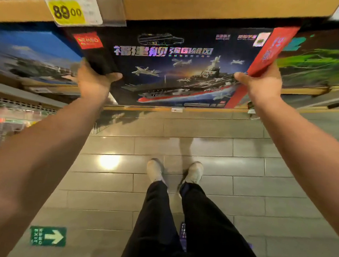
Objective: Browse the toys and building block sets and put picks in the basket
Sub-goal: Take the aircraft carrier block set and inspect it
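A large dark building block set box [168,68] with an aircraft carrier picture and a red side stands at the shelf front, under a wooden shelf edge. My left hand [93,81] grips its left side, thumb on the front. My right hand [262,84] holds the red right edge. A purple basket [183,235] shows only as a sliver on the floor behind my legs.
A blue boxed set [29,56] stands left of the held box and a green one [319,60] to the right. A yellow 89.00 price tag [67,10] hangs on the shelf above. Grey tiled floor [261,185] lies below, with a green exit arrow sticker [47,236].
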